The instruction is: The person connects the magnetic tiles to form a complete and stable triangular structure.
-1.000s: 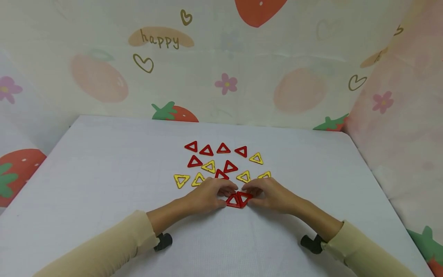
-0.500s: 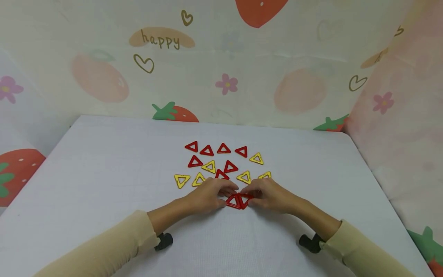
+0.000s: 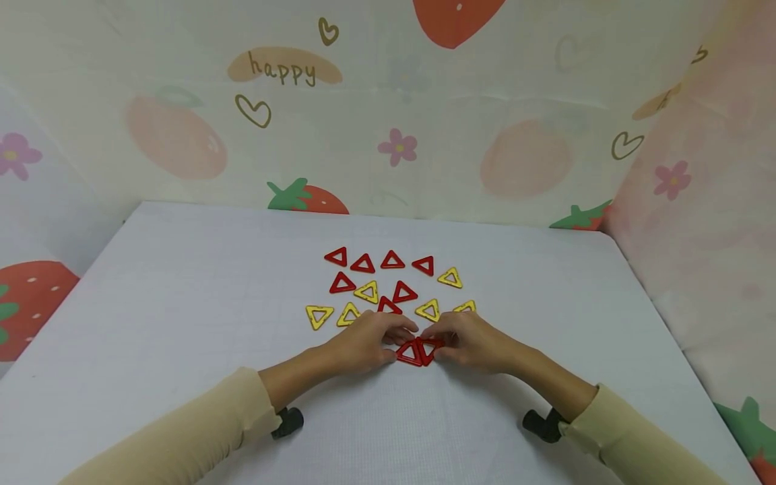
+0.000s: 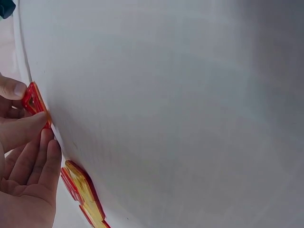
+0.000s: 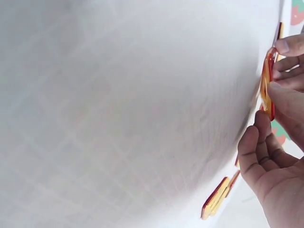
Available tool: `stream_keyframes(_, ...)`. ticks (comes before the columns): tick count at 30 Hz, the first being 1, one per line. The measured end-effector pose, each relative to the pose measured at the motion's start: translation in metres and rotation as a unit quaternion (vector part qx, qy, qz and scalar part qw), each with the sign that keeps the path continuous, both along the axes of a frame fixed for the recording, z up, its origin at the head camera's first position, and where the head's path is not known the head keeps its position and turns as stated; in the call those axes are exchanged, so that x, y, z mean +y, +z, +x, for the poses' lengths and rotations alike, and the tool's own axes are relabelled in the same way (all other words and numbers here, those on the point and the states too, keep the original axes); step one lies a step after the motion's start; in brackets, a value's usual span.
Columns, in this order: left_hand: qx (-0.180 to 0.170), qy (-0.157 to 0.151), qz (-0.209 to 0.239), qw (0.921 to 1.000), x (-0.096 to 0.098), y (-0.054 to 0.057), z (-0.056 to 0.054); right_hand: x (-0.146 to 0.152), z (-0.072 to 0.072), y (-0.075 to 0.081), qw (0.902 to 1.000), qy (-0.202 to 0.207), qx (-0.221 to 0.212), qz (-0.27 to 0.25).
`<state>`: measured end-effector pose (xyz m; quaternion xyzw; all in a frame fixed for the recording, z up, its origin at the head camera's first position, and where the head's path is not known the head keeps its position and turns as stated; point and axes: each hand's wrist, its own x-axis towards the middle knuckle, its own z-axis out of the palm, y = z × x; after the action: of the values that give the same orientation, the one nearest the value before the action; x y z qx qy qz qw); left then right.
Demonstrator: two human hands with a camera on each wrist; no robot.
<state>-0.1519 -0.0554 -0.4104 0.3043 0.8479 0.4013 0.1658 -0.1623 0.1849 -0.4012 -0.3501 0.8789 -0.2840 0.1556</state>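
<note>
Two red triangular magnetic tiles lie edge to edge in the head view, between the two hands. My left hand pinches the left red tile with thumb and fingers. Opposite it, my right hand grips the right red tile, whose right corner is partly covered by the thumb. Seen from the left wrist, the left hand is close to a red tile tilted up from the white surface. From the right wrist, the right hand is beside a tile with a red rim and yellowish edge.
Several loose red triangles and yellow triangles lie scattered on the white table beyond the hands; some are partly hidden by the fingers. A patterned cloth backdrop rises behind the table. Dark wrist cameras hang below both sleeves.
The right red tile has turned slightly and its near tip has shifted, with the right fingertips moving a little left. The left hand stays almost still, and the loose tiles lie as before.
</note>
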Motion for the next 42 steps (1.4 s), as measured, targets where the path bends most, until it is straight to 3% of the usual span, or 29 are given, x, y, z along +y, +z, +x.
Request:
stream_keyframes(14,-0.003,-0.004,0.007,1.0,-0.0014,-0.0027,-0.0013,-0.0033,-0.0007,0.002,0.9992,0.0,-0.027,-0.029)
stream_keyframes(25,-0.009,-0.009,0.004,0.9999,0.0001,-0.0023,-0.0024,-0.0058,-0.0031,-0.0035,0.9934,-0.003,-0.085,-0.076)
stream_keyframes(42,0.002,-0.009,0.012,0.9999,-0.0013,-0.0038,-0.0019,-0.007,-0.0045,-0.0055,0.9909,-0.004,-0.098,-0.092)
